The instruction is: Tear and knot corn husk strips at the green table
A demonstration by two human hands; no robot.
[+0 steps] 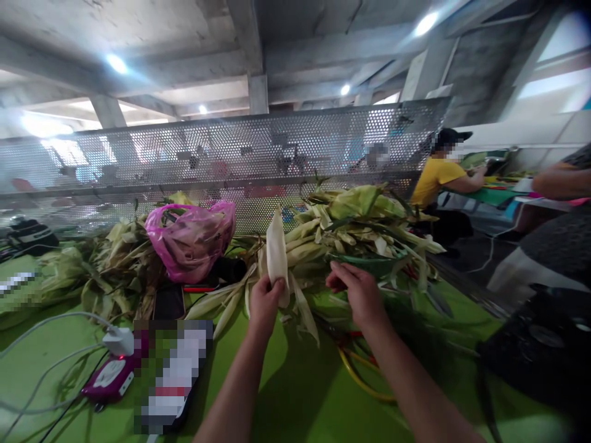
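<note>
My left hand point(266, 304) is closed on a pale corn husk point(277, 246), its thumb pressed on the front near the lower end. The husk stands upright with its tip pointing up. To the right, my right hand point(360, 292) has its fingers curled together, apart from the husk. Whether anything small is in that grip is hidden. Just beyond the right hand lies a large heap of corn husks point(364, 215), green and cream. More loose husk strips point(231, 311) spread over the green tabletop point(286, 400) around my left hand.
A pink plastic bag point(189, 240) stands behind on the left, beside dry husks point(122, 267). Nearer are a phone point(175, 381) and a purple power strip point(111, 375) with cables. A perforated metal screen point(207, 154) crosses the back. A person in yellow point(438, 178) sits far right.
</note>
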